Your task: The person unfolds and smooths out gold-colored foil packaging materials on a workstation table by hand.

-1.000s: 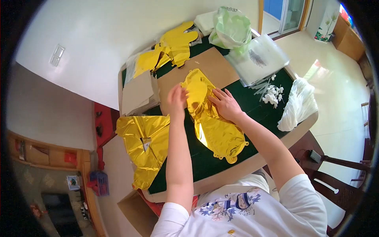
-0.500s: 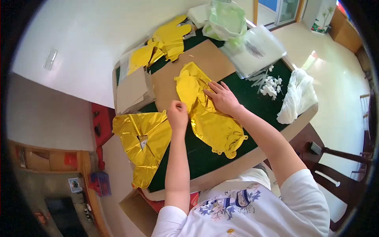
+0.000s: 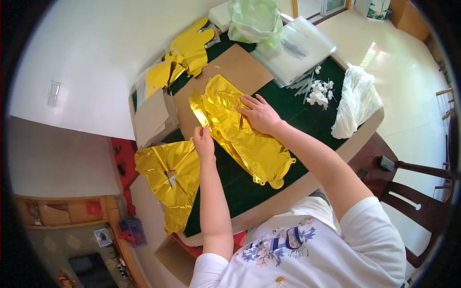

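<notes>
A gold foil balloon, flat and creased, lies across the middle of the green-topped table, its upper part on a brown cardboard sheet. My left hand pinches the left edge of this foil between thumb and fingers. My right hand rests on its right side, palm down with the fingers spread. Beside my left forearm another gold foil balloon hangs partly over the table's left edge, a small opening with something pale at its centre.
More gold foil pieces lie at the far left near cardboard sheets. At the back are a pale green plastic bag and clear plastic sleeves. White ribbons and a white string bundle lie at the right.
The left edge of the middle foil has been drawn outward and spread by my left hand. My right hand stays on the foil. The camera view has shifted slightly.
</notes>
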A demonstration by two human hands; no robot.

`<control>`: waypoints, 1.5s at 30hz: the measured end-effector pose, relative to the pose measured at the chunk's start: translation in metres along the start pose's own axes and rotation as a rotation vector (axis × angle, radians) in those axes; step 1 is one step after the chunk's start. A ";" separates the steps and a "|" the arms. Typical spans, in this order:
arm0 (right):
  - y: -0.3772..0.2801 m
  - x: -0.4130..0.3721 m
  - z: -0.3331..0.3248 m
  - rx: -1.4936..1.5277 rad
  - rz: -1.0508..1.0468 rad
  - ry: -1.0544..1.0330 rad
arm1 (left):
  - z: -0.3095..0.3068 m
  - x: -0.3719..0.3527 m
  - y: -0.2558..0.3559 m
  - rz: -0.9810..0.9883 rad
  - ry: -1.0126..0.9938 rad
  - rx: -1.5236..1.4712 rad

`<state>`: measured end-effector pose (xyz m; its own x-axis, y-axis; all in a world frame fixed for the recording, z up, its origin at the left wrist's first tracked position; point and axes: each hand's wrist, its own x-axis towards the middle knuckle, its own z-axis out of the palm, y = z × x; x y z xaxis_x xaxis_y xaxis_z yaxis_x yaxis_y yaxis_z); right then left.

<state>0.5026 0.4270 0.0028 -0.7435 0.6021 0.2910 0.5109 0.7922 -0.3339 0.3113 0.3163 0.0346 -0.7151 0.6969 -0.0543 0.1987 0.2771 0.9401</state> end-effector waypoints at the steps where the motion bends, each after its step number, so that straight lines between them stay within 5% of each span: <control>1: 0.000 0.001 -0.001 -0.011 0.001 -0.013 | 0.002 -0.003 0.004 -0.100 -0.041 -0.235; 12: 0.001 0.000 0.002 0.010 0.004 0.003 | 0.008 -0.017 0.013 -0.291 -0.021 -0.937; 21: 0.001 0.000 0.003 -0.002 -0.003 0.023 | 0.011 -0.021 0.009 -0.225 -0.083 -0.904; 25: 0.000 0.001 0.003 0.004 -0.002 0.026 | 0.018 -0.029 0.014 -0.135 -0.299 -0.862; 30: 0.001 0.000 0.004 0.027 -0.006 0.046 | 0.033 -0.026 -0.004 0.058 -0.490 -0.482; 40: 0.000 0.001 0.003 0.026 -0.011 0.067 | 0.044 -0.011 -0.006 0.676 -0.039 0.673; 45: -0.001 0.002 -0.002 0.045 -0.030 0.066 | 0.055 -0.001 -0.015 0.484 -0.099 0.961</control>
<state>0.5016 0.4277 0.0051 -0.7273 0.5848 0.3592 0.4681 0.8055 -0.3635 0.3458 0.3479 0.0017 -0.3712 0.9101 0.1845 0.9189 0.3314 0.2139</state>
